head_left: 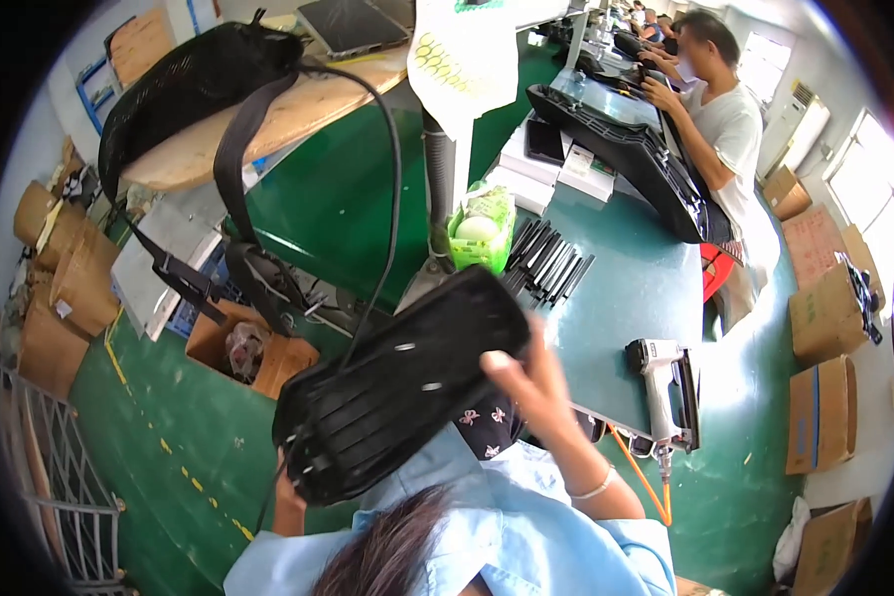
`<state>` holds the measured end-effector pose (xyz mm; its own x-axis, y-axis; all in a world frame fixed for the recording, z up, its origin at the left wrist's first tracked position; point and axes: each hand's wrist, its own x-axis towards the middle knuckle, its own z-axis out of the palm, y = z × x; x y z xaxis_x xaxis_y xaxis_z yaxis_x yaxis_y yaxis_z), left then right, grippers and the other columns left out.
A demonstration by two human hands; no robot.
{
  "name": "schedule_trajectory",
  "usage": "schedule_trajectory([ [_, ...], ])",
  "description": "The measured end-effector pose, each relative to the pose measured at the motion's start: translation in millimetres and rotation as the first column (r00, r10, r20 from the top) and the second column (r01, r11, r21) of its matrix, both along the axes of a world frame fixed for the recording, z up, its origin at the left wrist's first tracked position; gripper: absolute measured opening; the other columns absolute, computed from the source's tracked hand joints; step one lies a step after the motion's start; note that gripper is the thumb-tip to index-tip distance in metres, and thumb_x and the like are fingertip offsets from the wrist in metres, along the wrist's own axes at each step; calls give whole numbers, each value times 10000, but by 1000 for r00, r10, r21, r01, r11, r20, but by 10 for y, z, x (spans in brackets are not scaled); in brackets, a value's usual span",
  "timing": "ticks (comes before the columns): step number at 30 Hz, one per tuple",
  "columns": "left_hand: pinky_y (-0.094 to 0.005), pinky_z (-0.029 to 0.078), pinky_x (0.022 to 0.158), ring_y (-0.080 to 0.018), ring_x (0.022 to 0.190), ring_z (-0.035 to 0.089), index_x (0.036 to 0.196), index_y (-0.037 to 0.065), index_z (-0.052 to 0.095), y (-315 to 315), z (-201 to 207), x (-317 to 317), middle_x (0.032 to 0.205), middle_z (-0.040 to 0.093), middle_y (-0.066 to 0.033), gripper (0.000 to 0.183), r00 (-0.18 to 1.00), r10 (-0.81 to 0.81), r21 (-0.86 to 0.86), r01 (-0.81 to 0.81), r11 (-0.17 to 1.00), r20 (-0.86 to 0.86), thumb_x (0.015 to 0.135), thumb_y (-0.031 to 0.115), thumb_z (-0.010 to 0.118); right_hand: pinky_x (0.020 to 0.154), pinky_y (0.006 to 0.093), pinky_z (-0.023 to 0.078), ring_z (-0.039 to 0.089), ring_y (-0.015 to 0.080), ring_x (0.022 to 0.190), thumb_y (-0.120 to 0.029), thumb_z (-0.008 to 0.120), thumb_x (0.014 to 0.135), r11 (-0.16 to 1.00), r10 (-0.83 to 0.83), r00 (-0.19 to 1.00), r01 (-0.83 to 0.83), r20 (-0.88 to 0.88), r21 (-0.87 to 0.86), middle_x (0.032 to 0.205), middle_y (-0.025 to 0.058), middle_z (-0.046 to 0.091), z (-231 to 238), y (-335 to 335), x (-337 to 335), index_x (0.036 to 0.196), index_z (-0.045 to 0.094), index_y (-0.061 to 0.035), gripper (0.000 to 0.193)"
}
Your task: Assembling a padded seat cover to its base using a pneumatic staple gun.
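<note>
I hold a long black panel (407,382) tilted above my lap; its kind is not clear. Ridges run along its left part, and a few shiny metal spots show on its face. My right hand (534,377) grips the right end, thumb on the face and fingers mostly hidden behind it. At the lower left corner my left hand (288,492) is closed on the edge, largely covered by the panel. Nearest my right hand on the green bench (606,328) are a bundle of black strips (546,263) and a silver air stapler (663,392).
An orange air hose (656,497) hangs from the stapler. A black strapped bag (199,89) lies on a wooden shelf (298,109), its cord dangling down to the panel. Another person (725,119) works at the bench's far right on a long black part (626,159). Cardboard boxes (819,412) line the wall.
</note>
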<state>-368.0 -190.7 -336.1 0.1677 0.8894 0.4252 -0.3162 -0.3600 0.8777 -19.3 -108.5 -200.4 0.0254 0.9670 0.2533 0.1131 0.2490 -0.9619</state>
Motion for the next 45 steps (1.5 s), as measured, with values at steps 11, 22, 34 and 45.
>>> schedule_trajectory([
  [11,-420,358,1059,-314,1261,402,1404,96,337,-9,-935,-903,1428,356,-107,644,748,607,-683,-297,668,268,912,478,499,882,346,480,537,244,1128,-205,630,874,960,56,939,-144,340,239,1248,164,527,204,549,-65,1316,441,-46,507],
  [22,-463,399,1016,-286,1234,437,1339,63,409,2056,149,17,1373,433,-120,561,796,333,-390,-134,911,505,907,388,557,709,326,517,632,260,858,-194,621,847,777,-629,643,526,437,344,946,136,650,-30,1124,2139,985,622,-18,223],
  [34,-346,402,868,-192,1012,500,1227,72,452,2059,110,266,1159,503,-67,477,680,729,-644,-523,559,81,917,432,409,618,430,545,622,385,786,-688,673,653,636,-772,496,599,-398,-487,976,299,567,108,2922,2729,1111,487,133,958],
  [45,-266,392,759,-122,811,484,947,96,520,1861,-436,-108,871,514,4,244,680,725,-643,-509,572,106,944,315,411,857,616,451,523,463,1012,-188,534,756,779,-577,90,360,-812,-514,1199,231,474,-4,3343,3111,1215,434,-18,499],
])
